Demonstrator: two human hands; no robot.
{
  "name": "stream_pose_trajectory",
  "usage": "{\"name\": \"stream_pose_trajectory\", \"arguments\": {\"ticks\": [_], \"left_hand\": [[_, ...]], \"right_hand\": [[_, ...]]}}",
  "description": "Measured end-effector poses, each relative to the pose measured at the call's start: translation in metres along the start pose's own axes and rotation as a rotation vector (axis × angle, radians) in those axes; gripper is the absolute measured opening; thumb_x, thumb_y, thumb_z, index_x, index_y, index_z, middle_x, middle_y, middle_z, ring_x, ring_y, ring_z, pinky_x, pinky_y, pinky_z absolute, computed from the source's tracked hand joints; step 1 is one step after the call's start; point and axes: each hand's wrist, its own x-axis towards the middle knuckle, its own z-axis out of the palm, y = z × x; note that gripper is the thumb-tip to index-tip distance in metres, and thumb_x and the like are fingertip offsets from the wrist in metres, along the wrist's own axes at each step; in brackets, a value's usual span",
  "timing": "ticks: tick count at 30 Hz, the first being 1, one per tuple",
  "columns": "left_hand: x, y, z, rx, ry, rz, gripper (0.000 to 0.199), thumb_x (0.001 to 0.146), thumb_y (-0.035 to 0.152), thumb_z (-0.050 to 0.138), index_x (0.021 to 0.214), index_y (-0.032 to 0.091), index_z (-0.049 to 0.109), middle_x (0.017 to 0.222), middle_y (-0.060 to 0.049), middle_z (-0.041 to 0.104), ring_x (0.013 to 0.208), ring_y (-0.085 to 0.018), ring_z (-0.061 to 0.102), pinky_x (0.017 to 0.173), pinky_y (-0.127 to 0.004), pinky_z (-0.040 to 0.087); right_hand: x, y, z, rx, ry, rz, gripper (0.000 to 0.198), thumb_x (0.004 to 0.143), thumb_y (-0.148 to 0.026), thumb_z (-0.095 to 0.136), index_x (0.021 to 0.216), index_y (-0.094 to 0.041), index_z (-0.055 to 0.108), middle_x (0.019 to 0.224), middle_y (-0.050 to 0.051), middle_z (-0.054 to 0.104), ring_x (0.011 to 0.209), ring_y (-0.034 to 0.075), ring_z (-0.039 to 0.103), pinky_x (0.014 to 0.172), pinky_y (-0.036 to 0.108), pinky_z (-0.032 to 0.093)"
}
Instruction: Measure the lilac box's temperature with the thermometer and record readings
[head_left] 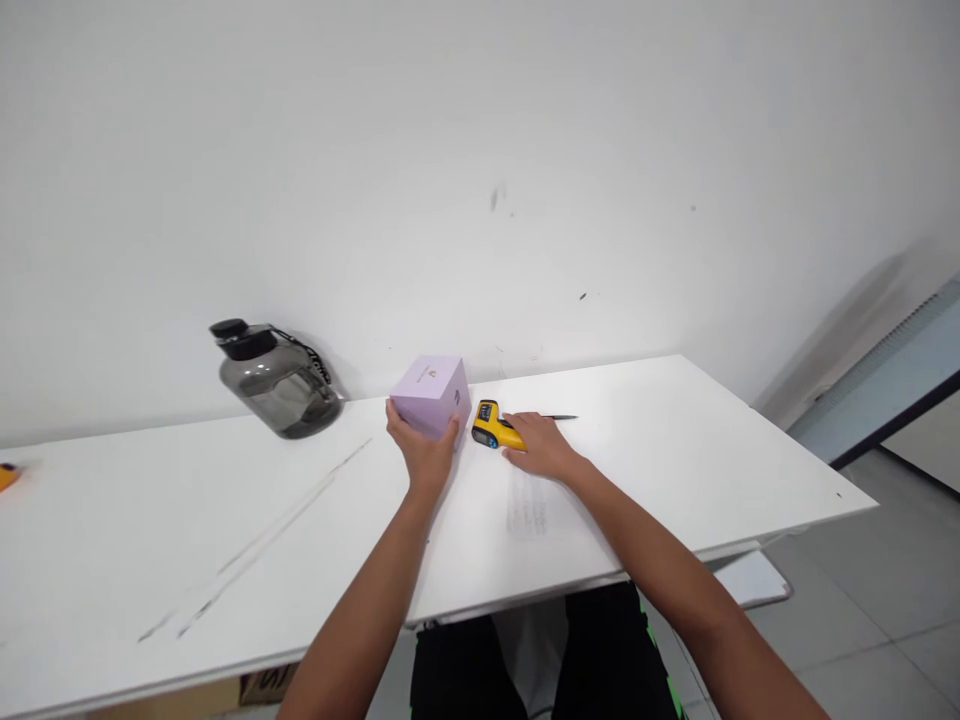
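Observation:
My left hand (pixel 425 452) grips a lilac cardboard box (pixel 427 385) from its near side, fingers on the left face and thumb on the right. Dark print marks the box's top and one side. To the right, my right hand (pixel 541 446) is closed over the handle of a yellow-and-black infrared thermometer (pixel 486 424), which lies on its side with a small screen showing. A dark pen (pixel 561 417) lies just beyond the right hand, partly hidden by it. Box and thermometer are close together, with a narrow gap between them.
A large grey see-through bottle (pixel 277 385) with a black lid stands by the wall on the left. An orange-and-black object (pixel 7 475) shows at the far left edge. The white table (pixel 675 450) carries faint writing and scuffs; its right end borders the floor.

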Motion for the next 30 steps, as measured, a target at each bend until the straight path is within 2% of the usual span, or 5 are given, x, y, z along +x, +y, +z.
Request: {"name": "stream_pose_trajectory", "arguments": {"ticks": [10,13,17,23,30], "left_hand": [[-0.001,0.004,-0.002,-0.161,0.009,0.001,0.12,0.073,0.037,0.091,0.166,0.028,0.015,0.171,-0.02,0.029,0.16,-0.032,0.035,0.131,-0.048,0.03],[0.001,0.004,-0.003,-0.173,0.008,0.013,0.118,0.075,0.038,0.09,0.165,0.03,0.014,0.17,-0.02,0.03,0.16,-0.031,0.036,0.13,-0.048,0.033],[-0.001,0.009,-0.002,-0.192,-0.001,-0.009,0.117,0.073,0.037,0.091,0.164,0.029,0.017,0.169,-0.021,0.033,0.159,-0.032,0.039,0.128,-0.05,0.036],[-0.007,0.02,-0.003,-0.247,-0.046,-0.022,0.119,0.068,0.039,0.094,0.162,0.03,0.022,0.169,-0.021,0.032,0.161,-0.033,0.035,0.129,-0.05,0.035],[-0.008,0.029,-0.005,-0.329,-0.053,-0.107,0.112,0.07,0.039,0.092,0.159,0.033,0.025,0.166,-0.02,0.039,0.157,-0.033,0.042,0.124,-0.052,0.043]], "right_hand": [[-0.002,0.003,0.005,-0.013,0.007,-0.071,0.047,0.104,-0.029,0.06,0.15,-0.017,0.06,0.15,0.017,0.066,0.127,0.034,0.068,0.107,0.049,0.052],[-0.006,0.005,0.004,0.238,0.208,-0.012,0.045,0.106,-0.037,0.055,0.146,-0.02,0.063,0.144,0.016,0.07,0.125,0.033,0.068,0.106,0.05,0.053],[-0.012,-0.006,-0.005,0.871,0.419,0.184,0.056,0.102,-0.06,0.057,0.146,-0.024,0.064,0.13,0.012,0.075,0.116,0.03,0.071,0.096,0.045,0.058],[-0.017,-0.015,-0.028,1.601,0.173,0.185,0.06,0.074,-0.049,0.093,0.127,-0.027,0.075,0.132,0.007,0.072,0.101,0.021,0.072,0.074,0.029,0.058],[-0.018,-0.009,-0.026,1.661,0.105,0.127,0.057,0.071,-0.032,0.093,0.125,-0.03,0.075,0.136,0.006,0.072,0.109,0.023,0.071,0.08,0.031,0.061]]}}
